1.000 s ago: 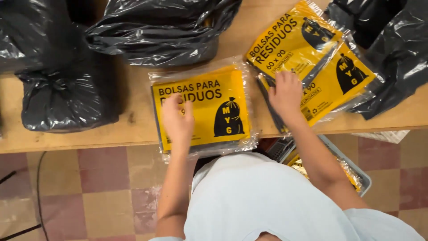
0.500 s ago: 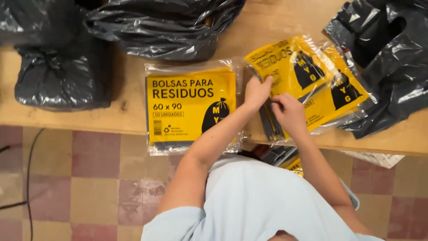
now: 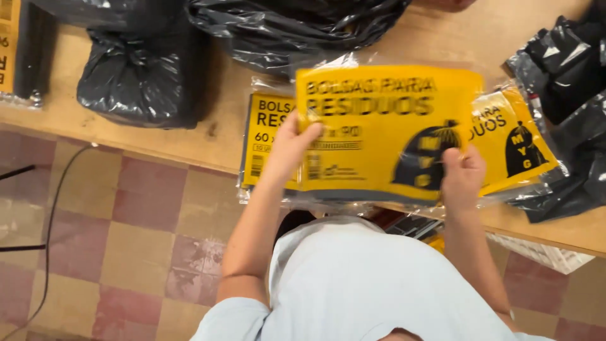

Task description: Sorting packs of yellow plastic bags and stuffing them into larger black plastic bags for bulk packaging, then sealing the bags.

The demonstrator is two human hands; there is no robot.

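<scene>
Both hands are lifting one flat yellow packet [image 3: 385,132] of bags in clear wrap, held off the wooden table [image 3: 189,142] at the centre of the frame. The left hand [image 3: 291,148] is pinching the packet's lower left edge, thumb on the printed face and fingers behind. The right hand [image 3: 463,177] is clenching the lower right corner the same way. The packet is tilting slightly, face up toward the camera, blurred as if in motion.

Step in hand, as I read it: carrying a single packet between the piles, mid-transfer, not yet set down. The next move is calling for a level lowering onto a stack, edges squared with the one beneath, then both grips letting go together so the slick wrap is not sliding.

Underneath, at centre left, a second yellow packet [image 3: 268,139] is lying flat on the table, partly covered by the held one. At centre right a third yellow packet [image 3: 514,142] is lying angled, its corner poking out from behind the held one.

Around: a tied black plastic bag [image 3: 142,79] at upper left, a crumpled heap of black bags [image 3: 297,25] along the top centre, more loose black bags [image 3: 568,95] at the right edge, touching the angled packet. A sliver of another yellow packet [image 3: 7,41] is showing at far upper left. A dark cable [image 3: 53,215] is trailing over the checked floor tiles [image 3: 139,252] at lower left.

In the way: the loose bags on the right are crowding that stack; the centre-left stack is sitting near the table's front edge.
</scene>
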